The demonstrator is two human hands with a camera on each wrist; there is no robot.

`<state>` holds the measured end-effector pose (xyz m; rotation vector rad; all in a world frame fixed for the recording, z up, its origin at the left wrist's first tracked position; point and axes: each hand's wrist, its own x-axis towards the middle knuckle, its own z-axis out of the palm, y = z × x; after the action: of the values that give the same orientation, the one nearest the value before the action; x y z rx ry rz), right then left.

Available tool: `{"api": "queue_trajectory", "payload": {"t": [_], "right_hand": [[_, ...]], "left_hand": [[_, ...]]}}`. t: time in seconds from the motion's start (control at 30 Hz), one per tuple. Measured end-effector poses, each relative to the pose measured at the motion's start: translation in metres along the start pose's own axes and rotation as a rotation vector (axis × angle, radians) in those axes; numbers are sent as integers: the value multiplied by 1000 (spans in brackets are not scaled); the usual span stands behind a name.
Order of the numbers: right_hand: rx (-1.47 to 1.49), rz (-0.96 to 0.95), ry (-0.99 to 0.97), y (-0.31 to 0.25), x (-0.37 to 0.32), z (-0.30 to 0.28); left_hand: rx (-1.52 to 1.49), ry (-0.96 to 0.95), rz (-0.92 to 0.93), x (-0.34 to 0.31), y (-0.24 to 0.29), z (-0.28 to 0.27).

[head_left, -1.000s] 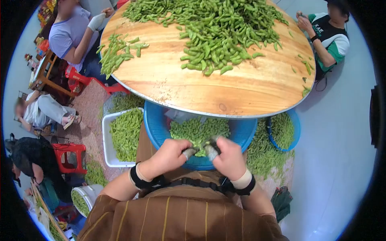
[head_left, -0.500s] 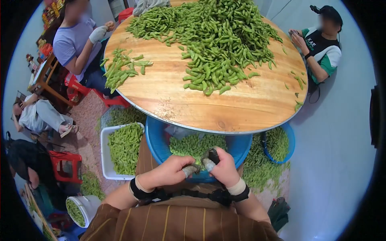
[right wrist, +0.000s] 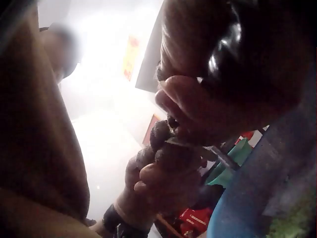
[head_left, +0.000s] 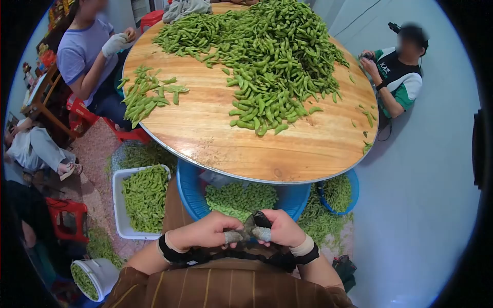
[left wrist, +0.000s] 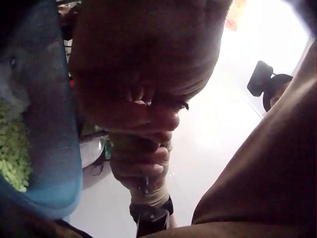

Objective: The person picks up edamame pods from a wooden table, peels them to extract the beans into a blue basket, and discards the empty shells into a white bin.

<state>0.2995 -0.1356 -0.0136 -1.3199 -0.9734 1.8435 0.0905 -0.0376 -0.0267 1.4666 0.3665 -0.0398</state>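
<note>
My left hand (head_left: 208,231) and right hand (head_left: 282,228) meet knuckle to knuckle over the near side of a blue tub (head_left: 190,192), which holds shelled green soybeans (head_left: 241,197). Both thumbs wear grey wrappings, and dark wrapping shows on a right finger. The fingers of both hands are curled in, pinching what looks like a soybean pod, mostly hidden between them; a thin edge of it (right wrist: 176,142) shows in the right wrist view. From the left wrist the fingers appear dark against bright light.
A round wooden table (head_left: 205,123) overhangs the tub's far side, bearing a big heap of soybean pods (head_left: 277,61). A white bin (head_left: 117,205) of pods stands left, a blue basket (head_left: 353,190) right. Two people (head_left: 84,56) sit at the table's sides.
Both hands have come back from above the beans toward my body and closer together. The head view has tilted up, so the table sits lower in it.
</note>
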Motion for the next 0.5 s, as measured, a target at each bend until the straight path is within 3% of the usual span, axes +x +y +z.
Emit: {"api": "queue_trajectory", "payload": {"t": [0.13,0.2,0.23,0.3,0.37,0.43,0.5], "right_hand": [[-358,-205,111,4,9,2],[-941,-341,275,-4,11,4],[-944,-335,275,-12,10,4],[-993,-346,227,-37,5,-1],[-923,-262,344,-63,3,-9],[-985,-279,496,-96,8,-16],[-1141,-428,627,-116,29,-36]], "left_hand": [[-108,45,27,-2,-12,-2],[150,220,96,-8,-17,-8],[144,217,98,-15,-16,-14],[179,464,66,-38,-8,-27],[327,693,-71,-61,-17,-40],[882,895,-198,-83,-40,-53],[909,988,-239,-92,-35,-55]]}}
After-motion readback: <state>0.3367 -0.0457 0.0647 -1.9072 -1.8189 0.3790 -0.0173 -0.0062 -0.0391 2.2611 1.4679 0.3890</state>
